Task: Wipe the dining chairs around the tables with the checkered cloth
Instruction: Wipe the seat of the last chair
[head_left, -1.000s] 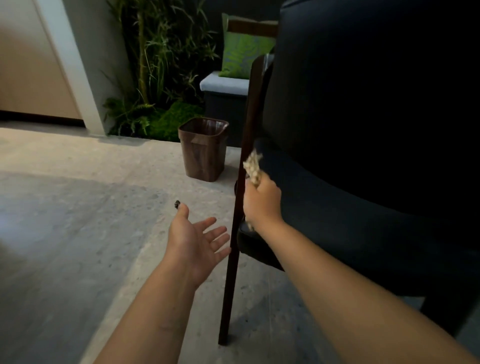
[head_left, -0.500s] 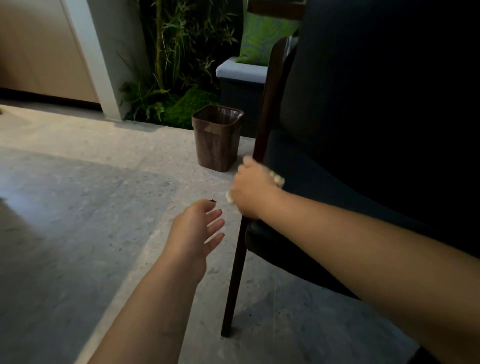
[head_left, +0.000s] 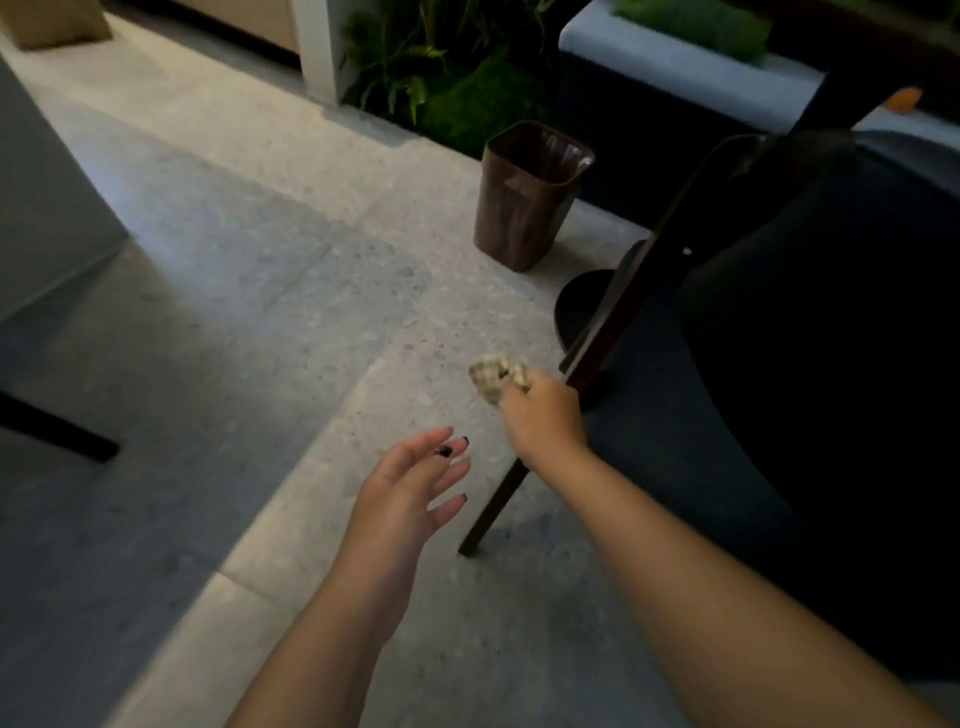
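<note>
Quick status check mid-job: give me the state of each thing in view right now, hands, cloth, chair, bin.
right hand: grips the bunched cloth, beside the chair leg.
left hand: fingers spread, holds nothing.
checkered cloth: crumpled, sticking out of the fist; contact with the chair cannot be told.
dining chair: upright, dark seat, wooden leg on the floor.
waste bin: upright on the floor, open top, contents not visible.

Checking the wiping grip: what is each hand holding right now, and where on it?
The right hand grips the checkered cloth bunched in its fist, one wad sticking out past the fingers. The left hand holds nothing, fingers spread.
</note>
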